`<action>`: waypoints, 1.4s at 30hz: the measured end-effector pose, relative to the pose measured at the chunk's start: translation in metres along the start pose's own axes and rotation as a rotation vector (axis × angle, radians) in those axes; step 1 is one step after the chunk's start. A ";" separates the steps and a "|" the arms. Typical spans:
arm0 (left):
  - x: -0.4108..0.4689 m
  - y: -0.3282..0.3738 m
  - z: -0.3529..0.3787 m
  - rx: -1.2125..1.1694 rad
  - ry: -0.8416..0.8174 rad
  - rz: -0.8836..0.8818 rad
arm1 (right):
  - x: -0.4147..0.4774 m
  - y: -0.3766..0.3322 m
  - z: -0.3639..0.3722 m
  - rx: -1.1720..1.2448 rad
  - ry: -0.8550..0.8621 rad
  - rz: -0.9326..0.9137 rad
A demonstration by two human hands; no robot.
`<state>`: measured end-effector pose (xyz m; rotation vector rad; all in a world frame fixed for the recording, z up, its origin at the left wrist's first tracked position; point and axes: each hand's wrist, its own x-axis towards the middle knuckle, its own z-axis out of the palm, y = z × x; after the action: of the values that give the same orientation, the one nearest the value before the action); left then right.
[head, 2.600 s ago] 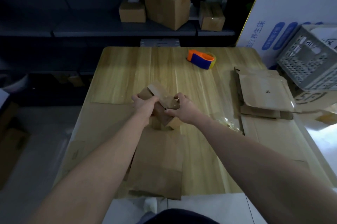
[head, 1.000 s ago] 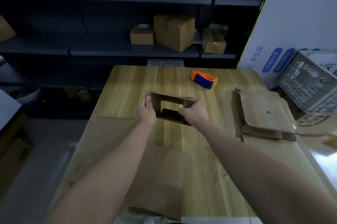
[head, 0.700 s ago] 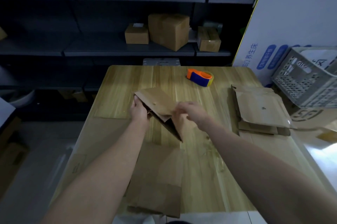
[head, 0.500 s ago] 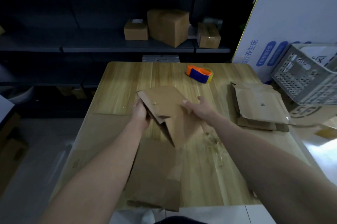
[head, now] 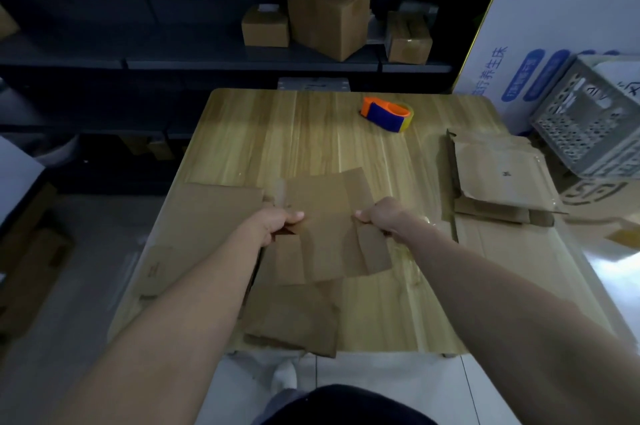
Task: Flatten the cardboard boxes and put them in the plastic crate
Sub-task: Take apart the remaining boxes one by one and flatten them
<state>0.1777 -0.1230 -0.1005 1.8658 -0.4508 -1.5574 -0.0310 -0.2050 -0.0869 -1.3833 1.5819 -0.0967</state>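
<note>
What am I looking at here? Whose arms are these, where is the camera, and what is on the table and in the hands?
There is no machine here. These are a person's two bare arms, filmed by one camera worn on their head, looking forward and down. The left hand and right hand each grip a side edge of a flattened cardboard box over the wooden table. On the table lie an orange-and-blue tape dispenser, a pile of flattened boxes at the right, and flat cardboard sheets near the person. The grey plastic crate stands just off the table's right side. More boxes stand on the shelf behind.
</note>
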 end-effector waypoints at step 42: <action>-0.019 -0.075 -0.029 0.278 0.218 0.233 | -0.062 0.036 0.066 0.307 -0.132 0.142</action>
<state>0.1900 -0.0492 -0.1351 2.0777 -0.7856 -1.1702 -0.0194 -0.1098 -0.1055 -1.0163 1.4800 -0.1524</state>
